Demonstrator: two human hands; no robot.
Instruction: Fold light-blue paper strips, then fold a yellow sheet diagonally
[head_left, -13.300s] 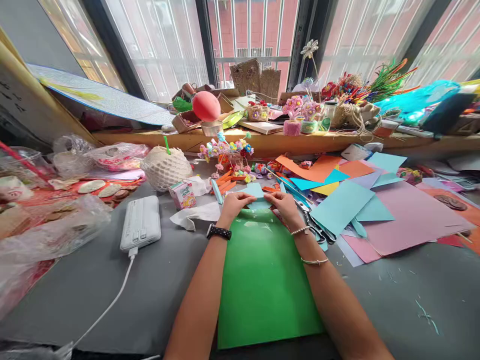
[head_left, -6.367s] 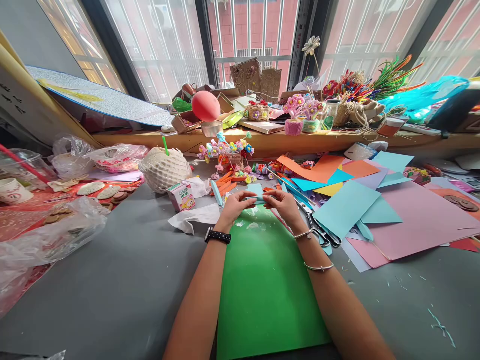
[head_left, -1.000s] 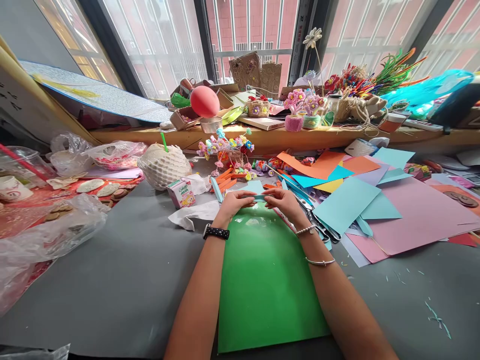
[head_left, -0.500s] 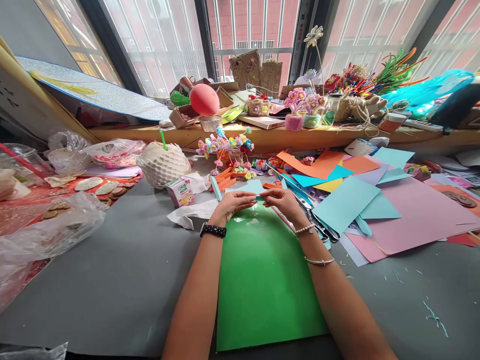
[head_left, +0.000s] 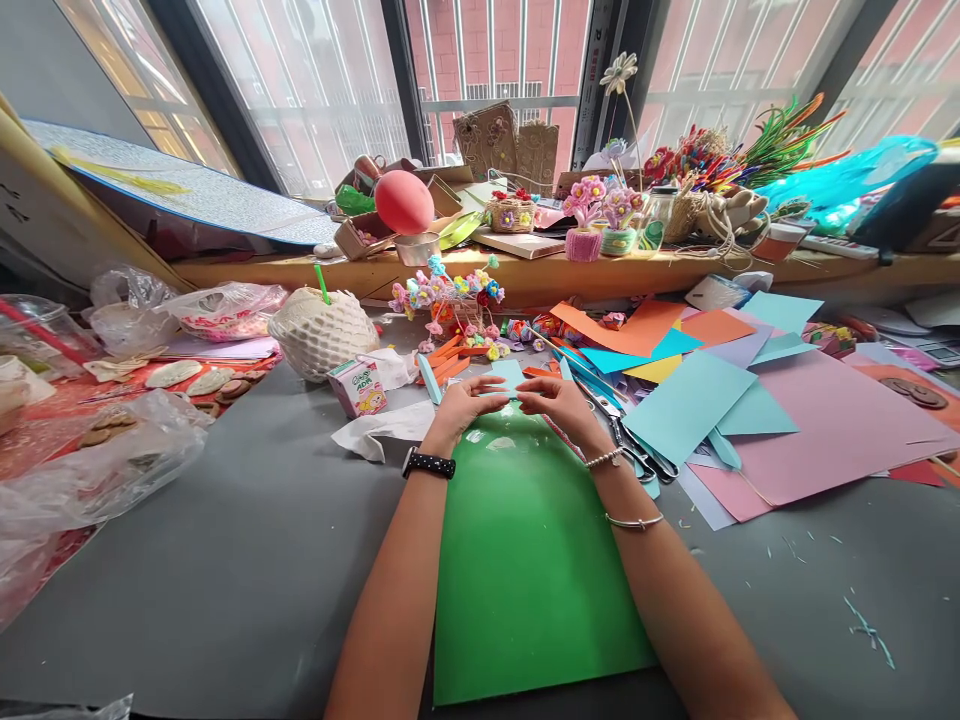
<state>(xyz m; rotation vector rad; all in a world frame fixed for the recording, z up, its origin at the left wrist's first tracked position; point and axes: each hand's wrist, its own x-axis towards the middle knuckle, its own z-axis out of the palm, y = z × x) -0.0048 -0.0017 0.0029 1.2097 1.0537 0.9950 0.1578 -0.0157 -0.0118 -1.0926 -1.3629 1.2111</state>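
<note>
My left hand (head_left: 466, 408) and my right hand (head_left: 561, 408) meet above the far end of a green sheet (head_left: 536, 560). Between their fingertips is a small light blue paper piece (head_left: 512, 394), mostly covered by the fingers, so its shape is hard to make out. Both hands are closed in a pinch on it. Just beyond them lies a flat light blue paper (head_left: 507, 372). Clear shiny patches (head_left: 501, 441) show on the green sheet below the hands. Scissors (head_left: 637, 455) lie beside my right wrist.
Coloured paper sheets (head_left: 840, 420) overlap on the right. To the left stand a small printed box (head_left: 358, 388) and a coconut in foam netting (head_left: 322, 335), near a crumpled tissue (head_left: 386, 432). A basket of paper flowers (head_left: 454, 300) stands behind. Blue scraps (head_left: 870, 635) lie front right.
The fingertips have shifted slightly on the small light blue paper, with the fingers of both hands a little more bent. The whole view has moved slightly; other things lie as before.
</note>
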